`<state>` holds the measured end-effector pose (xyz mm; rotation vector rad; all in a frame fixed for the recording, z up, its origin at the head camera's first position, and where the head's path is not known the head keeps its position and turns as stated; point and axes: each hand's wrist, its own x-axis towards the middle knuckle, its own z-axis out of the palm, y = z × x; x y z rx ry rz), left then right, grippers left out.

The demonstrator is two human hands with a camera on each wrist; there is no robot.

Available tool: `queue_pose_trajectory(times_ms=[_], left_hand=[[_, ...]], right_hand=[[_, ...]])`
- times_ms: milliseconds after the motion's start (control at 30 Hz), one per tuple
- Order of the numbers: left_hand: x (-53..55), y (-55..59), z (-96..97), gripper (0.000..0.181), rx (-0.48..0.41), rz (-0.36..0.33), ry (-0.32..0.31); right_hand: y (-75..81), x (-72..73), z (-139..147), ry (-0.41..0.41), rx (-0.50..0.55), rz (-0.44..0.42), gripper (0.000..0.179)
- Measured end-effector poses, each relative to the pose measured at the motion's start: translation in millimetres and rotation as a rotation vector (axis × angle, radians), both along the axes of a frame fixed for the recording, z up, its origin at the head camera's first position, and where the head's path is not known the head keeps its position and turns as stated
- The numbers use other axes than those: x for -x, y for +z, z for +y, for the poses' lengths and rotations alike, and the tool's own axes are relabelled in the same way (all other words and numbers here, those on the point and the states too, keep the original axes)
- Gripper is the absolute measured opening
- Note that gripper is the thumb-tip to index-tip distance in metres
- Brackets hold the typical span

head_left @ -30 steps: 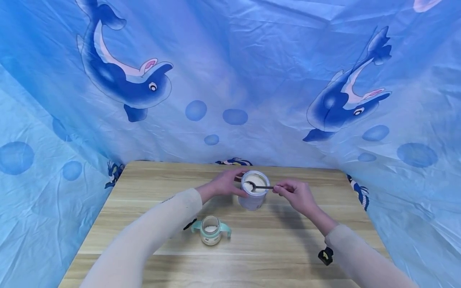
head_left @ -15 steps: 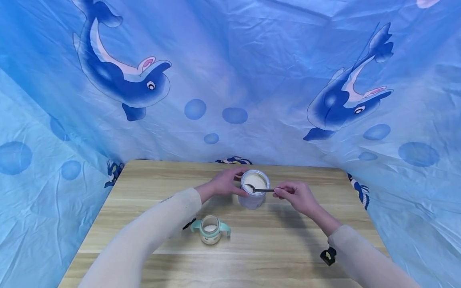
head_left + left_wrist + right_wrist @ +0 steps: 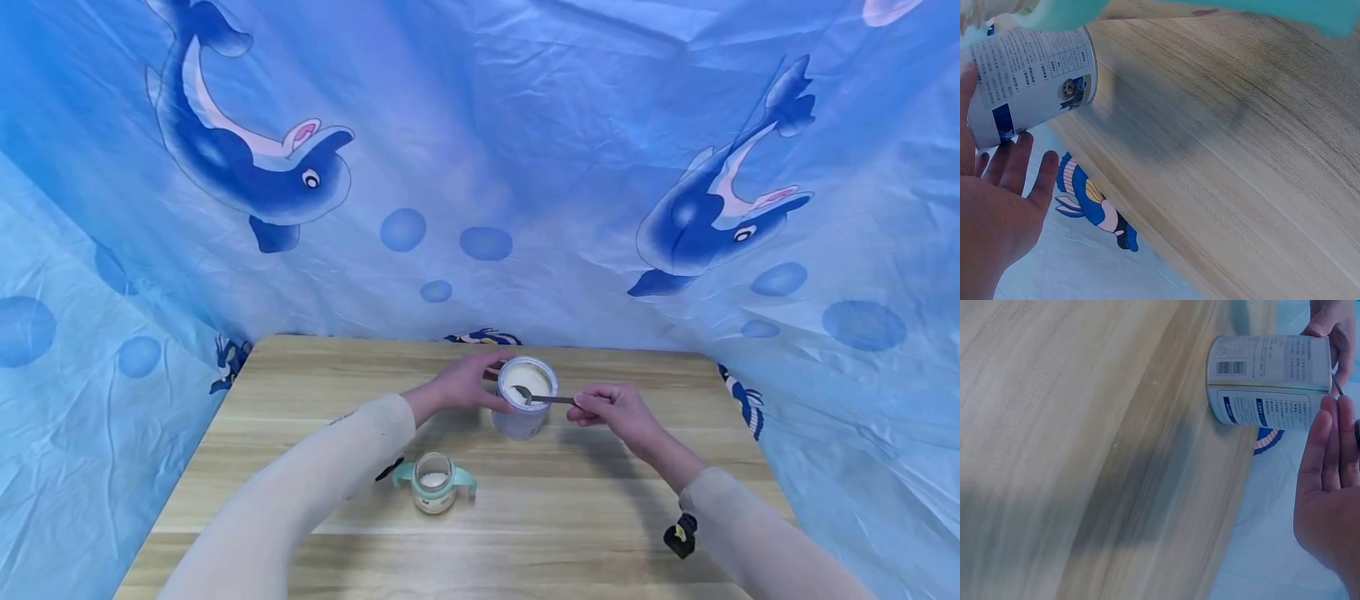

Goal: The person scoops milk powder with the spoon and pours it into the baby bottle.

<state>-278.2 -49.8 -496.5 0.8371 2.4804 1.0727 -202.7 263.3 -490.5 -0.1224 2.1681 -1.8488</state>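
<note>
My feed takes in one blue backdrop (image 3: 480, 125) with two large dolphins (image 3: 277, 175) printed on it, then one wood-grain tabletop (image 3: 600, 533). I count two hands over it, left and right. One can (image 3: 517, 425), open-topped, stands upright on the tabletop, pale powder (image 3: 528, 379) inside; the left hand (image 3: 467, 385) grips its side, thumb in front, fingers spread behind. Nearer to me stands one small cup (image 3: 433, 505) with two teal handles (image 3: 466, 482), some white powder inside. Smallest is one dark spoon (image 3: 551, 400), pinched at its end by the right hand (image 3: 617, 410), its bowl at the can's mouth.
</note>
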Motion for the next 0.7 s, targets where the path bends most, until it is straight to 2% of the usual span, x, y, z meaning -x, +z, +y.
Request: queue_pose_trajectory(times_ms=[400,700], left_hand=[[2.7,1.5,1.2,0.097,-0.008,-0.018,-0.014],[3.4,-1.6,0.1,0.098,-0.009,-0.03,-0.013]], right_hand=[[-11.8,0.0,2,-0.058,0.159,-0.161,0.014],[-14.1,-3.4,0,-0.102,0.179,-0.185,0.018]])
